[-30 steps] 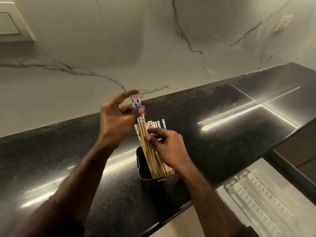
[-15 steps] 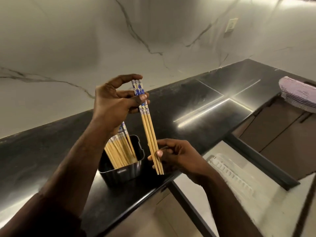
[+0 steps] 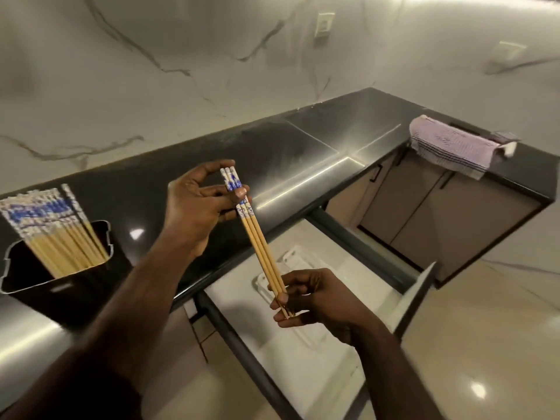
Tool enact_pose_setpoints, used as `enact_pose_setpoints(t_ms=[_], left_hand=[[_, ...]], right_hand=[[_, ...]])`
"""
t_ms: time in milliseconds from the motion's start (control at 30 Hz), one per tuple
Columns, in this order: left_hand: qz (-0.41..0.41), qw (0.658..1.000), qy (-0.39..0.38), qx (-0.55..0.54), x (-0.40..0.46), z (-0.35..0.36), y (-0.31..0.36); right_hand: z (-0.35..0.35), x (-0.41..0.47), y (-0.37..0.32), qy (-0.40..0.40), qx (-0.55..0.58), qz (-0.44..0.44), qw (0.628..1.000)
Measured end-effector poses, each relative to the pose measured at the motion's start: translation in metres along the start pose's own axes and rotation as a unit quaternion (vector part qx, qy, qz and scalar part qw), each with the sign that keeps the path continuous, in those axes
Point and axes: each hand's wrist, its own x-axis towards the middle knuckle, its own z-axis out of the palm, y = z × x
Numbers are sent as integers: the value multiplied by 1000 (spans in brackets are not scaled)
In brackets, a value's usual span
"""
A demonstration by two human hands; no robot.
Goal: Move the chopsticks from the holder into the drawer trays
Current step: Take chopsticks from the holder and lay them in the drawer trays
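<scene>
Three bamboo chopsticks (image 3: 262,250) with blue-and-white tops hang in the air, held together at both ends. My left hand (image 3: 197,204) pinches their patterned tops, and my right hand (image 3: 315,298) grips their thin tips over the open drawer (image 3: 333,353). A white tray (image 3: 303,262) lies in the drawer, partly hidden by my right hand. At the far left on the black counter (image 3: 272,153) stands the black holder (image 3: 63,286), with several more chopsticks (image 3: 51,228) leaning in it.
A striped cloth (image 3: 448,147) hangs over the counter edge at the right. Brown cabinet doors (image 3: 439,213) sit below it. The drawer's front panel (image 3: 415,295) sticks out toward the floor. A marble wall rises behind the counter.
The chopsticks left the holder and moved right, over the open drawer. My right hand let go of the bundle in the holder and took the tips. The view swung right.
</scene>
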Motion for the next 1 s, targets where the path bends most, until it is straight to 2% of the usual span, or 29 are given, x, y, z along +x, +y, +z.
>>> enact_pose_setpoints(t_ms=[233, 467, 567, 767, 1000], left_hand=[[-77, 996, -24, 45, 18, 44, -83], [-186, 970, -52, 149, 37, 51, -189], [-191, 958, -67, 202, 44, 51, -231], [-123, 898, -79, 416, 63, 53, -285], [-142, 829, -124, 526, 74, 44, -334]], right_hand=[[-59, 7, 40, 83, -44, 110, 989], [-91, 35, 89, 163, -97, 250, 950], [-100, 54, 114, 184, -143, 276, 933], [-111, 89, 148, 181, -254, 289, 905], [-113, 118, 182, 129, -346, 314, 875]])
